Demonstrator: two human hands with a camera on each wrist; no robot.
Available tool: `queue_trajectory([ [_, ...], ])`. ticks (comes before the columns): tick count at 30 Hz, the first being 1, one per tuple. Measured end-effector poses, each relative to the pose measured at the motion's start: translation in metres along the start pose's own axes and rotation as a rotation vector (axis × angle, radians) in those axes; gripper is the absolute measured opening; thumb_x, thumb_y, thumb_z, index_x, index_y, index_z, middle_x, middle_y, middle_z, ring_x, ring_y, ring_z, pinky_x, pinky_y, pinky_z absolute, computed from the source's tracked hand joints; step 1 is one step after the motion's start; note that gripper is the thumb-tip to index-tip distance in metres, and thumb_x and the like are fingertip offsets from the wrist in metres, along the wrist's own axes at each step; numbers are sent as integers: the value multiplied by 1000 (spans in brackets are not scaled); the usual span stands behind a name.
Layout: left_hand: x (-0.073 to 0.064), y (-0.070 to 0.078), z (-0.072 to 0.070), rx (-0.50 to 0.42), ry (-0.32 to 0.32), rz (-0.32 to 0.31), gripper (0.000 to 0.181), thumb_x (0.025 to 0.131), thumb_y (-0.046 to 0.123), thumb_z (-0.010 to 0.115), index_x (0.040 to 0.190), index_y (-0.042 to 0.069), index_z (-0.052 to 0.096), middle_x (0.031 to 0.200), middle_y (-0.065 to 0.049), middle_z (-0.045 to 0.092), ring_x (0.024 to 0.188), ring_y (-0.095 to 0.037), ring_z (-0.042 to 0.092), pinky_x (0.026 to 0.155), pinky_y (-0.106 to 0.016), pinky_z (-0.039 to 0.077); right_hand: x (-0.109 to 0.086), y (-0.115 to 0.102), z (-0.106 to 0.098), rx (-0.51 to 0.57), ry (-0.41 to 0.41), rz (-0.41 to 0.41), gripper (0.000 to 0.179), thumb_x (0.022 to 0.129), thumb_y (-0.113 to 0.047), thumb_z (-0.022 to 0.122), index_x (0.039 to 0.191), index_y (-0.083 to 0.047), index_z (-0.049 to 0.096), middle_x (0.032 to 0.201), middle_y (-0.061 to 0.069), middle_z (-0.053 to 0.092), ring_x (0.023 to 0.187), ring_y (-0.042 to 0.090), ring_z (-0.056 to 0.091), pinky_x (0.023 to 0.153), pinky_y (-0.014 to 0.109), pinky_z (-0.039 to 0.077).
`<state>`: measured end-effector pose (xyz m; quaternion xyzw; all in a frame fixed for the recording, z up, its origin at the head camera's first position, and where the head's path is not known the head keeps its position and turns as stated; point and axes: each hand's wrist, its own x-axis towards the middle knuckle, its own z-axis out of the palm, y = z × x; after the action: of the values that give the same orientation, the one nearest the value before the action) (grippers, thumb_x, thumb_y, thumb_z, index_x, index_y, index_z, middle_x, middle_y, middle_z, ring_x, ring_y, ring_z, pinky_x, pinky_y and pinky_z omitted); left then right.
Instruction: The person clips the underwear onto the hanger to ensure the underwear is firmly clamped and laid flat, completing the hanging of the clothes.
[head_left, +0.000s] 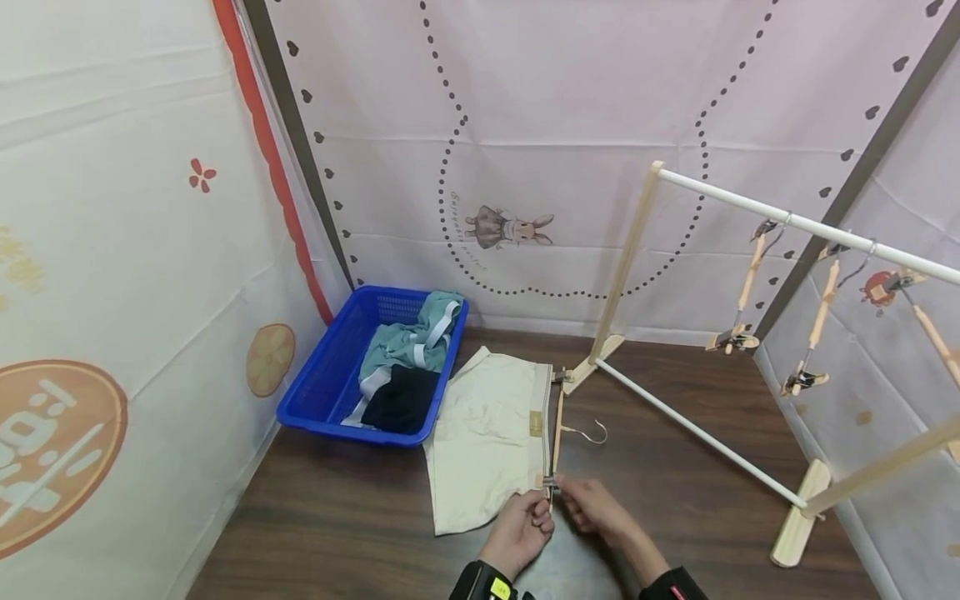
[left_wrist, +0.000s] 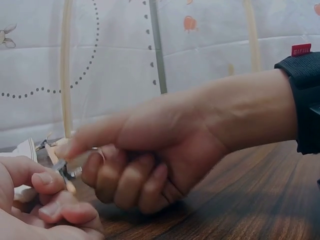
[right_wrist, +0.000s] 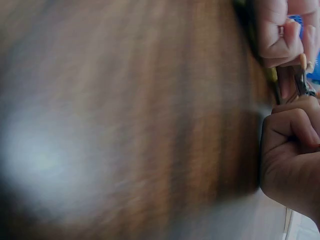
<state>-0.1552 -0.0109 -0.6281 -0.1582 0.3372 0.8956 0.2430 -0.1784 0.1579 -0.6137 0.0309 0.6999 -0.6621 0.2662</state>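
Note:
Cream shorts (head_left: 487, 433) lie flat on the table, their waistband toward the right. Along the waistband runs a wooden clip hanger (head_left: 557, 433), its metal hook pointing right. The far clip (head_left: 561, 377) sits at the waistband's far corner. At the near corner, my left hand (head_left: 519, 529) pinches the edge of the shorts beside the near clip (head_left: 551, 482). From the other side, my right hand (head_left: 596, 508) grips that near clip between thumb and forefinger, its other fingers curled. In the left wrist view, the fingertips partly hide the clip (left_wrist: 62, 167).
A blue basket (head_left: 318, 400) with teal and black clothes stands left of the shorts. On the right is a wooden rack with a white rail (head_left: 750, 202), from which several clip hangers (head_left: 823, 304) hang. Its lower white bar (head_left: 697, 429) crosses the table. Printed cloth walls surround the table.

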Motion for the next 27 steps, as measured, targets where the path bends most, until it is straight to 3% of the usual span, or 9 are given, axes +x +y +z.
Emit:
queue_trajectory([
  [6, -4, 6, 0, 72, 2, -9, 11, 103, 8, 50, 98, 7, 59, 69, 6, 47, 61, -8, 34, 60, -21, 31, -4, -5, -3, -102, -36, 54, 50, 104, -48, 52, 67, -15, 47, 56, -9, 32, 46, 4, 27, 42, 18, 24],
  [10, -22, 19, -5, 228, -8, -57, 7, 103, 13, 51, 98, 9, 54, 78, 1, 60, 67, -11, 46, 65, -24, 41, -6, -21, -7, -324, -28, 7, 50, 105, -45, 51, 67, -12, 51, 55, -8, 37, 46, 6, 32, 43, 20, 28],
  [13, -39, 31, -11, 392, -28, -98, 10, 103, 16, 53, 104, 5, 53, 86, -6, 68, 70, -15, 55, 67, -28, 49, -3, -39, -11, -452, 91, -89, 45, 106, -36, 53, 69, -9, 54, 56, -5, 43, 49, 10, 38, 47, 24, 32],
  [17, -50, 48, -14, 591, -64, -93, 32, 101, 18, 56, 120, -7, 57, 89, -11, 73, 69, -14, 61, 64, -27, 53, 13, -61, -18, -487, 321, -160, 34, 106, -27, 52, 83, -3, 59, 61, 1, 50, 55, 16, 45, 55, 30, 38],
  [21, -42, 68, -6, 778, -74, -13, 36, 103, 17, 53, 126, -10, 59, 89, -10, 73, 70, -13, 62, 62, -24, 53, 42, -77, -30, -469, 445, -179, 29, 105, -22, 51, 111, 4, 60, 79, 13, 62, 65, 21, 58, 62, 32, 48],
  [25, -19, 90, 8, 1012, -73, 80, 31, 104, 13, 50, 124, -7, 61, 91, -10, 72, 75, -20, 66, 64, -29, 54, 77, -84, -41, -447, 457, -182, 40, 103, -18, 51, 131, 10, 49, 102, 22, 63, 76, 26, 65, 65, 30, 53],
  [27, -4, 99, 14, 1111, -81, 137, 31, 102, 11, 50, 124, -7, 62, 91, -10, 71, 80, -26, 67, 64, -32, 53, 93, -86, -45, -408, 438, -167, 47, 102, -17, 52, 138, 12, 41, 101, 23, 62, 74, 26, 63, 64, 30, 52],
])
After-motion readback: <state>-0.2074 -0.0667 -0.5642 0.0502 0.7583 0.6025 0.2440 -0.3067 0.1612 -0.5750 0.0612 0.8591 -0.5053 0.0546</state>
